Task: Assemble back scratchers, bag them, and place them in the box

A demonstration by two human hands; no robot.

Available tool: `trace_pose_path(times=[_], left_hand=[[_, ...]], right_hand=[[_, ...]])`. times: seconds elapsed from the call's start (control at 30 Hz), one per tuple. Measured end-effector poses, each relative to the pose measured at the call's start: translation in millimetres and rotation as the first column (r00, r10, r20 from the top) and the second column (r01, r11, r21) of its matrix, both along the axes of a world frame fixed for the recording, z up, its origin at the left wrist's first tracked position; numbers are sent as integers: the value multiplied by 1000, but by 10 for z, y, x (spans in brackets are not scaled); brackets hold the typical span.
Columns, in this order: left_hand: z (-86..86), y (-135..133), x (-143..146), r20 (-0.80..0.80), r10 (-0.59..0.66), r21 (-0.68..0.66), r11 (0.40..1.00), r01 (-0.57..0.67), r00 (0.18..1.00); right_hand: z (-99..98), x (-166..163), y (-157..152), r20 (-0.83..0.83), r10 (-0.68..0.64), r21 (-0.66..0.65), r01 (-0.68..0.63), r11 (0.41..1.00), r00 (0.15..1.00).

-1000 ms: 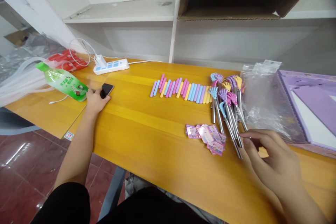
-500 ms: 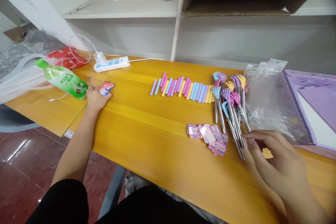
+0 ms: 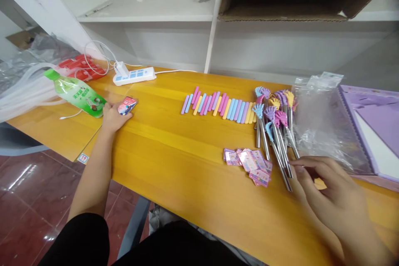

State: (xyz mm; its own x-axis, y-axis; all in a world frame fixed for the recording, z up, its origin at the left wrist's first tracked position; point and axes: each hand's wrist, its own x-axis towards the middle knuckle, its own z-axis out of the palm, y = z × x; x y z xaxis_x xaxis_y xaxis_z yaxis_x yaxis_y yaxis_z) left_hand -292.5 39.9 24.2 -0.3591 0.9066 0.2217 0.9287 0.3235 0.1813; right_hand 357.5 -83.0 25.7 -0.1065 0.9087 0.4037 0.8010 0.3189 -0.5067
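Note:
At the left of the desk, my left hand point(image 3: 112, 119) is closed around a small phone point(image 3: 127, 105) with a lit screen. A green-capped drink bottle point(image 3: 82, 95) lies against that hand. My right hand point(image 3: 330, 193) is curled at the right, thumb and forefinger close together by the metal ends of a pile of back scratchers point(image 3: 280, 133). What its fingertips pinch, if anything, I cannot make out. The back scratchers have pink, purple, blue and yellow claw heads. Left of them lies a row of coloured plastic sticks point(image 3: 221, 104), and nearer to me some small printed pink cards point(image 3: 249, 162).
A clear plastic bag point(image 3: 318, 120) and an open purple box point(image 3: 368, 133) lie at the right. A power strip point(image 3: 134, 75) with a cable stands at the back left, near red packets point(image 3: 81, 67). A cardboard box point(image 3: 299, 0) juts from the shelf point(image 3: 149, 10) above.
The whole view has shifted slightly, so things appear a little further right. Both hands keep their places beside the phone and the back scratchers.

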Motion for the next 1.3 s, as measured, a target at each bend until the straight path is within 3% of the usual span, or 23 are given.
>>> trace_pose_path(times=[0.6, 1.3], left_hand=[[-61, 59, -69, -53, -48, 35, 998, 49, 997], [-45, 38, 74, -71, 44, 36, 998, -42, 996]], right_hand=[[-23, 23, -10, 0, -24, -39, 24, 999, 1000], [-56, 50, -5, 25, -6, -46, 8, 999, 1000]])
